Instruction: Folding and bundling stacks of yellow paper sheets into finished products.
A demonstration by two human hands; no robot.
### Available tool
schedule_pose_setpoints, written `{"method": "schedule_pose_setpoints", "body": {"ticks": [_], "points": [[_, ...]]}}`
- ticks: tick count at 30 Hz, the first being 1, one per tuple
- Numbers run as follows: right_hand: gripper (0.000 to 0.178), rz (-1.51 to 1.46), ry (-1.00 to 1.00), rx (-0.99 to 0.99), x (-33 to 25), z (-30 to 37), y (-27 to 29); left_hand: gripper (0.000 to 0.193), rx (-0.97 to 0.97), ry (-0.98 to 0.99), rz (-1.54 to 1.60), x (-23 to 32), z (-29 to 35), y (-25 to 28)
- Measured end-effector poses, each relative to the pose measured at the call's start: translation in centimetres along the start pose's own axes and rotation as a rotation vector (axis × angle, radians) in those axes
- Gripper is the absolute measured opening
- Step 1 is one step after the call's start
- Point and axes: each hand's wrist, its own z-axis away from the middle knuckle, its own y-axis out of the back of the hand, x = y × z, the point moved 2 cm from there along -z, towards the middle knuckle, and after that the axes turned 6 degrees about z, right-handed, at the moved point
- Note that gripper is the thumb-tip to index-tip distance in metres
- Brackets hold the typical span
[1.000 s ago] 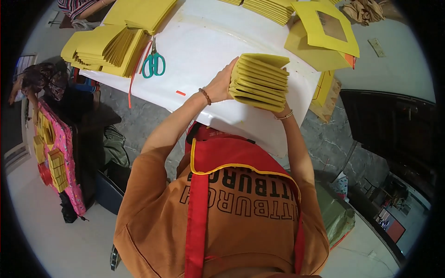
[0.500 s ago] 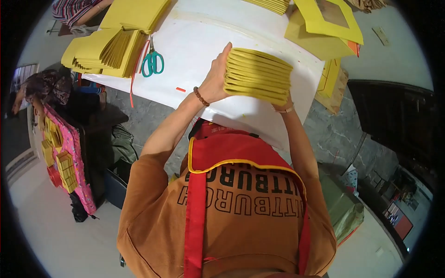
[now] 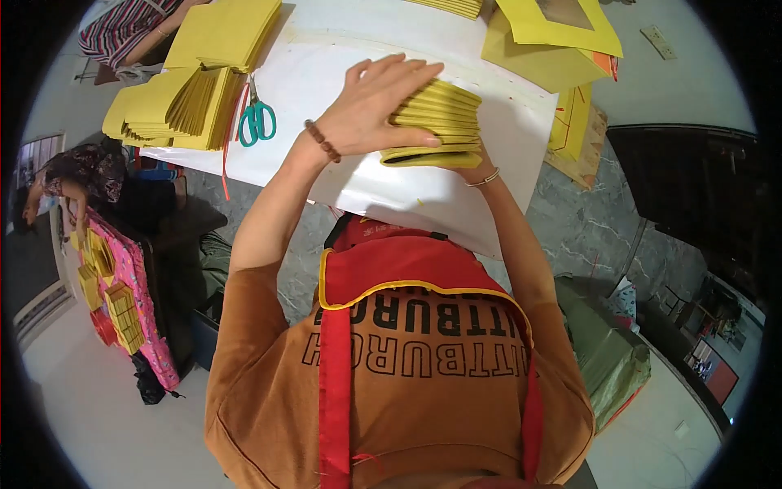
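At far left, a co-worker (image 3: 85, 175) leans over a pink cloth (image 3: 153, 332), on which small yellow packets (image 3: 124, 316) lie. At upper left, a striped garment (image 3: 134, 31) and part of a second person's arm border the white table (image 3: 326, 41). Two yellow stacks (image 3: 220, 37) (image 3: 218, 114) occupy its left end, the nearer one with its sheets fanned. Red strips (image 3: 227, 155) run beside this stack and hang over the near edge; just right of them lie teal-handled scissors (image 3: 258, 122). Bare white surface extends from the scissors to the left hand (image 3: 381, 106). This hand is spread: its fingers reach over the far left part of a folded yellow bundle (image 3: 448, 118), and its thumb lies extended across the nearer folds. The bundle is above the table's near right part; whether it rests there cannot be told. Below, the brown shirt (image 3: 432, 424) carries large dark capitals, inverted in this view, some solid and some outlined; small marks on the red apron (image 3: 407, 265) are illegible. The right hand (image 3: 471, 171) touches the bundle's near right side; its fingers are hidden, so their closure cannot be told. Farther right, a bare strip separates the bundle from the table's right edge. A windowed yellow box (image 3: 538, 61) stands at the far right corner.
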Motion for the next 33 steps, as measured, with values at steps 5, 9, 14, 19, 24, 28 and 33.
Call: {"method": "schedule_pose_setpoints", "body": {"ticks": [5,9,14,19,24,28,33], "points": [[0.100,-0.173,0.027,-0.028,-1.0,0.2,-0.1,0.068,-0.122,0.126,0.055,0.4,-0.9,-0.3],[0.101,-0.193,-0.008,-0.039,-1.8,0.0,0.3,0.064,-0.020,-0.027,0.005,0.6,-1.2,-0.8],[0.100,-0.222,-0.066,-0.155,-6.1,-0.4,1.3,0.060,-0.005,-0.092,-0.001,0.3,-1.0,-0.9],[0.100,-0.189,-0.045,-0.084,-3.3,-0.1,0.9,0.057,0.016,-0.026,0.046,0.2,-1.5,-1.2],[0.104,-0.239,-0.049,-0.097,-2.4,0.0,0.7,0.051,0.059,-0.049,0.065,0.1,-1.3,-1.4],[0.107,-0.289,-0.082,-0.095,-2.1,0.0,0.6,0.046,0.082,-0.046,0.080,0.2,-1.3,-1.4],[0.109,-0.308,-0.035,-0.087,-0.9,0.0,0.2,0.042,0.076,-0.091,0.044,0.7,-1.5,-1.0]]}}
